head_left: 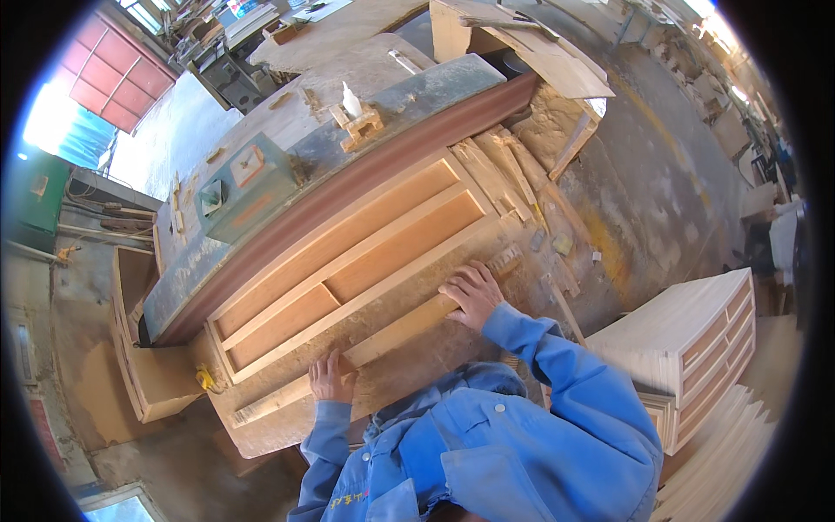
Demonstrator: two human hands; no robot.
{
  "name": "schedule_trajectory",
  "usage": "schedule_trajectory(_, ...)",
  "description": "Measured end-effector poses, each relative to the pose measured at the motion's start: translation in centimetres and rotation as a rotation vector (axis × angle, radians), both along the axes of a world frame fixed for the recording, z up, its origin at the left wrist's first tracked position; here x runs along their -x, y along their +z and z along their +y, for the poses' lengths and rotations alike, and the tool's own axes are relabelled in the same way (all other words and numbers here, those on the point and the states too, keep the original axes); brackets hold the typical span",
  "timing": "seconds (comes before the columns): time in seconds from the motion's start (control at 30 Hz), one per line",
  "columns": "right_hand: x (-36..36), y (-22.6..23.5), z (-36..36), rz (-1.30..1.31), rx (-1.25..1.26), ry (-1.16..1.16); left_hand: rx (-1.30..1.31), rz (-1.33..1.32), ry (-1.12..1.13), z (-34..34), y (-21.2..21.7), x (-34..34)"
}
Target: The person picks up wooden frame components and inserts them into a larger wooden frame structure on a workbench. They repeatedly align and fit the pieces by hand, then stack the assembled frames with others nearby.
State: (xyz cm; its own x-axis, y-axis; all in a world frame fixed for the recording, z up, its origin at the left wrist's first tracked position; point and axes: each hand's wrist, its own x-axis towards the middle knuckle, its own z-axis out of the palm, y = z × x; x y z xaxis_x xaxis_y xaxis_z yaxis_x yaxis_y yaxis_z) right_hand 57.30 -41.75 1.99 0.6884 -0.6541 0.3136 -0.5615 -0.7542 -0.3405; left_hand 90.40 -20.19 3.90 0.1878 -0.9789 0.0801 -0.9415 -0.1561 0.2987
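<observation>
A long, light wooden strip (396,334) lies slantwise along the near side of the workbench (383,380). Toward its left end my left hand (331,381) grips it, fingers over the top and thumb to the right. My right hand (474,296) has its fingers bent over the strip's far right end. Just beyond the strip lies a rectangular wooden frame (348,280) with inset panels and dividing rails. Beside my right hand is a small light piece with a ridged edge (504,259), too small to make out its kind.
Behind the frame runs a dusty machine table with a reddish-brown side (365,174); a white glue bottle (350,100) stands on it. Wood offcuts (500,174) lie at the far right of the bench. A pale drawer cabinet carcass (678,344) stands at right, an open wooden box (143,370) at left.
</observation>
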Motion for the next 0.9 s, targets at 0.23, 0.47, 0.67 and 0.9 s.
schedule_trajectory(0.23, -0.5, -0.4, -3.5, -0.065, 0.032, -0.021, 0.062, -0.026, -0.005, -2.7, -1.1, -0.6)
schedule_trajectory(0.47, -0.5, -1.1, -5.9, -0.058, 0.017, -0.069, 0.152, -0.109, 0.0, -5.9, -1.6, -0.6)
schedule_trajectory(0.67, -0.6, -1.0, -6.7, -0.045, -0.028, -0.04, 0.109, -0.061, -0.018, -6.6, -1.4, -1.6)
schedule_trajectory(0.9, -1.1, -0.6, -6.4, -0.078, -0.087, -0.088, 0.175, -0.023, 0.033, -6.3, -2.0, -1.8)
